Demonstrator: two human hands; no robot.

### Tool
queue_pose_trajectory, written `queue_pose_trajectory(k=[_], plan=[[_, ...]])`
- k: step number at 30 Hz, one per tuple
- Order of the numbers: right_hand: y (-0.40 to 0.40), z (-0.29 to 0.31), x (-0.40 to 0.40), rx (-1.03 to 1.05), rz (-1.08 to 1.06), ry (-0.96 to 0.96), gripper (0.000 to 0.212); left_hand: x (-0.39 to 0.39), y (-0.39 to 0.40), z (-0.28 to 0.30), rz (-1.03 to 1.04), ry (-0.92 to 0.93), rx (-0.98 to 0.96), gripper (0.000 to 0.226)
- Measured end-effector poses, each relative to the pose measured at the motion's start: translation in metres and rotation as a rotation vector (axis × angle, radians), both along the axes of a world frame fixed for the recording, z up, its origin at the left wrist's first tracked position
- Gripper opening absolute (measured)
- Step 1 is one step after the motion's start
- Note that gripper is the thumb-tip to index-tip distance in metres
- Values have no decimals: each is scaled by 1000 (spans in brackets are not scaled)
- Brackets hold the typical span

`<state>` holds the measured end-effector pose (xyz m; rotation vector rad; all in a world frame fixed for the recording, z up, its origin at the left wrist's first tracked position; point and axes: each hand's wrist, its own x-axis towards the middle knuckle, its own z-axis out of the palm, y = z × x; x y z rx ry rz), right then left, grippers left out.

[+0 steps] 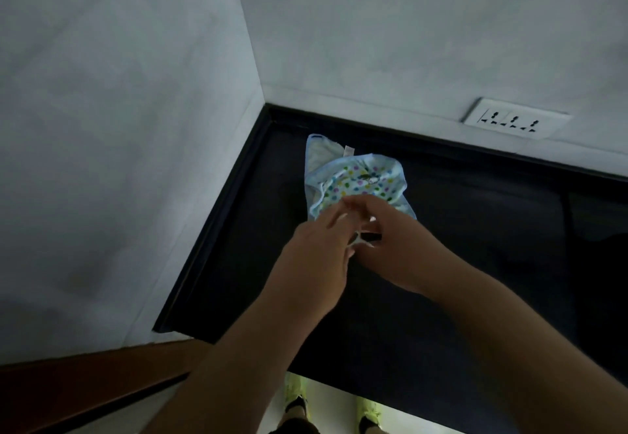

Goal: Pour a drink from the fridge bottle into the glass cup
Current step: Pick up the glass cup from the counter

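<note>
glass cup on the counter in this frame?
No. The dark counter holds only a dotted cloth, with both hands meeting just in front of it; no cup or bottle shows.

Motion blur smears the fingers of the left hand (pixel 316 246) and right hand (pixel 390 240) where they meet, so whether they pinch anything cannot be told. Both hands cover the near edge of the spotted cloth (pixel 356 178). The small print on the cloth is too tiny to read. The dark worktop (pixel 475 263) runs off the right edge, and the feet (pixel 368 413) are cut by the bottom edge.
</note>
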<state>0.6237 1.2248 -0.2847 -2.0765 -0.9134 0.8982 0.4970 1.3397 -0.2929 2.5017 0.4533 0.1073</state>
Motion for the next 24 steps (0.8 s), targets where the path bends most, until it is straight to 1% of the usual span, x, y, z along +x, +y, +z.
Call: queue_pose_trajectory(k=[2, 5, 6, 9, 11, 13, 15, 16, 17, 20, 22, 24], plan=[[-18, 16, -2, 48, -10, 58, 66, -4, -10, 21, -14, -40, -26, 56], [-42, 45, -2, 142, -106, 275, 65, -3, -19, 52, -85, -89, -51, 57], [-48, 54, -2, 161, -136, 313, 64, -2, -22, 61, -128, -94, -42, 58], [-67, 81, -1, 206, -173, 294, 61, 9, -32, 80, -241, -89, -67, 66], [-79, 96, -1, 223, -212, 259, 49, 16, -38, 87, -293, -119, -147, 74], [-90, 108, -6, 270, -296, 265, 39, 21, -46, 93, -284, -180, -273, 76], [-99, 115, -14, 341, -450, 316, 39, 21, -54, 99, -208, -227, -436, 68], [-102, 117, -20, 373, -531, 331, 40, 21, -57, 101, -188, -233, -479, 61], [-105, 117, -27, 405, -607, 329, 40, 22, -61, 103, -196, -229, -461, 54], [-114, 115, -47, 486, -822, 269, 42, 24, -66, 104, -326, -254, -211, 35], [-124, 115, -59, 512, -924, 238, 47, 26, -71, 105, -399, -271, -188, 26], [-138, 115, -71, 515, -995, 199, 50, 27, -79, 107, -467, -262, -216, 27]])
